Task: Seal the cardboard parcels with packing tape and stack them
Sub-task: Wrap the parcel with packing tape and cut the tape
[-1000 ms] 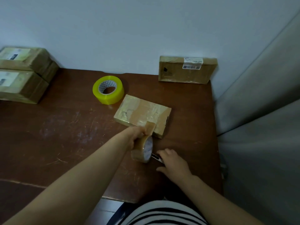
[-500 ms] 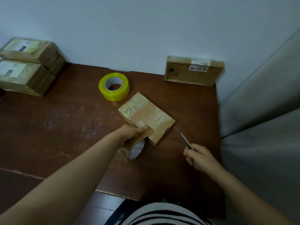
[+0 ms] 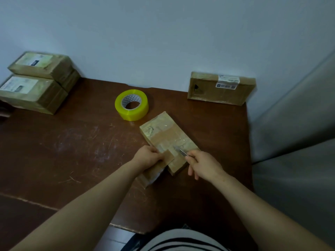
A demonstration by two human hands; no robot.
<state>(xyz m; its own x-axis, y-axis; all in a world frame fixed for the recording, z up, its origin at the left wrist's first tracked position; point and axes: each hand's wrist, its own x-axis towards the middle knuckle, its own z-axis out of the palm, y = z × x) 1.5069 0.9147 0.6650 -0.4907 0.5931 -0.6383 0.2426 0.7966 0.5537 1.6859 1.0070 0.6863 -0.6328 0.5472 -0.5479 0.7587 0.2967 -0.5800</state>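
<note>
A flat cardboard parcel lies at an angle on the brown table, with a brown tape strip across its top. My left hand grips a roll of brown packing tape at the parcel's near edge, and a strip runs from the roll up onto the parcel. My right hand holds a small knife whose blade rests on the tape strip beside my left thumb.
A yellow tape roll lies behind the parcel. Two labelled parcels are stacked at the back left. Another parcel leans against the wall at the back right. A grey sofa borders the table's right side.
My right hand picked the knife up off the table, swung out to the right, then brought the blade onto the tape strip. My left hand shifted the roll and the parcel turned.
</note>
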